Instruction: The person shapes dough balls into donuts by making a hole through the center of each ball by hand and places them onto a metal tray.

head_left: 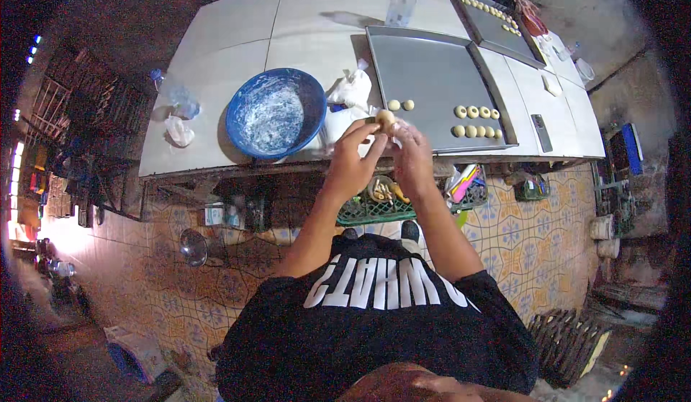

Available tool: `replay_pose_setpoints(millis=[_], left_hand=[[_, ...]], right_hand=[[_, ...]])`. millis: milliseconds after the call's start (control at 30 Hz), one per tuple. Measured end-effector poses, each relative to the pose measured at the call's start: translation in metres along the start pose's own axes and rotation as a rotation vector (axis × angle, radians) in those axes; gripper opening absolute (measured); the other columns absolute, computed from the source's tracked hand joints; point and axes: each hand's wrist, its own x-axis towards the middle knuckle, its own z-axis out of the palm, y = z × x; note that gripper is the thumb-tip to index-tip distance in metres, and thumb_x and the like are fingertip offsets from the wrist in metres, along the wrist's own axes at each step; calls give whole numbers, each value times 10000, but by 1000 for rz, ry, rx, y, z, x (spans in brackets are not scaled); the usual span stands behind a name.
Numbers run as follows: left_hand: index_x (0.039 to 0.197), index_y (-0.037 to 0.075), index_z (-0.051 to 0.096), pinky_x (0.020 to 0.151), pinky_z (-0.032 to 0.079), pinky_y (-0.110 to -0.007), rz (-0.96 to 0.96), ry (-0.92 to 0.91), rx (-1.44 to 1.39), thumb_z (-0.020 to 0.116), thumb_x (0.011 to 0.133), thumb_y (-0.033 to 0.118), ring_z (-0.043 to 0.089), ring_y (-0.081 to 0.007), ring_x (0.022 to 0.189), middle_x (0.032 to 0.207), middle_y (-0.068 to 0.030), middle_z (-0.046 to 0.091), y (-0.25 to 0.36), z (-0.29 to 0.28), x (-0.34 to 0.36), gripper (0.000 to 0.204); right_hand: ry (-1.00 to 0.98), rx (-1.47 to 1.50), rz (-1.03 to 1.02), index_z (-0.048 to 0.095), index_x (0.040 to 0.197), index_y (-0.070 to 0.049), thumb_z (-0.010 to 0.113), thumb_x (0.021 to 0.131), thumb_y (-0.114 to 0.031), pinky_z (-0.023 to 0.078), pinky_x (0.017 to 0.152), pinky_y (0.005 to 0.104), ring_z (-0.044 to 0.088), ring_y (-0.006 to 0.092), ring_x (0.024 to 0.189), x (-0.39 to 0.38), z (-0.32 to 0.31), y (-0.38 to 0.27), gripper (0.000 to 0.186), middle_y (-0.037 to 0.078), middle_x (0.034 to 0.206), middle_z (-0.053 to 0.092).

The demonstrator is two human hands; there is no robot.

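Between my hands, just over the front edge of the tiled table, is a small pale dough ball (386, 119). The fingertips of my left hand (351, 161) close on it from the left. My right hand (413, 159), dusted with flour, has its bent fingers against its right side. Behind them lies a large metal tray (425, 64). Two dough balls (401, 105) sit near its left front, and several more stand in two rows (476, 112) at the right; those in the back row have dimpled tops. To the left stands a blue basin (317, 89) with white flour inside.
A white plastic bag (351, 89) stands between basin and tray. Another person's hand (527, 6) is by a second tray (497, 38) of dough balls at the far right. A phone (541, 133) lies at the right, clear bottles (185, 105) at the left. Below is a green crate (367, 215).
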Motion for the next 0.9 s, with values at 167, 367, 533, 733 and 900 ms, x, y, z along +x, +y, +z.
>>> replay_pose_setpoints(millis=[167,367,533,733,900], left_hand=[[1206,-71,698,1055,506,-368,67,12,-151,664,1028,177,644,-254,1214,1386,-170,631,-17,-2,2,308],[1383,-4,631,1151,399,-356,-173,-132,-594,522,1105,341,568,-199,1296,1478,-134,567,-15,-10,2,457],[1480,34,539,1102,426,-333,-90,-131,-114,515,1110,388,560,-196,1258,1439,-136,551,-6,-8,-1,513],[1518,85,521,1158,360,-356,-159,-191,-499,463,1136,348,531,-186,1282,1453,-116,528,-15,-19,1,468],[1543,97,489,1114,397,-353,-103,-156,-210,427,1150,330,557,-179,1211,1391,-114,574,-3,-21,-11,461]], right_hand=[[-17,-173,-13,761,1104,-16,662,1015,-264,488,880,295,612,147,966,-5,-13,11,282,21,1108,674],[-135,-419,-251,726,1019,13,613,1049,-291,426,848,303,518,124,987,-10,-18,5,325,39,1180,567],[-164,-103,-116,713,1096,-8,552,1079,-416,422,827,294,515,113,979,-14,-14,-15,439,13,1217,548],[-181,-582,-205,766,1118,6,550,1074,-452,382,1088,447,470,258,1276,-17,-21,-12,509,104,1321,547],[-99,-396,190,761,1162,12,506,1086,-485,365,1139,421,460,263,1348,-38,7,-62,563,132,1416,520]])
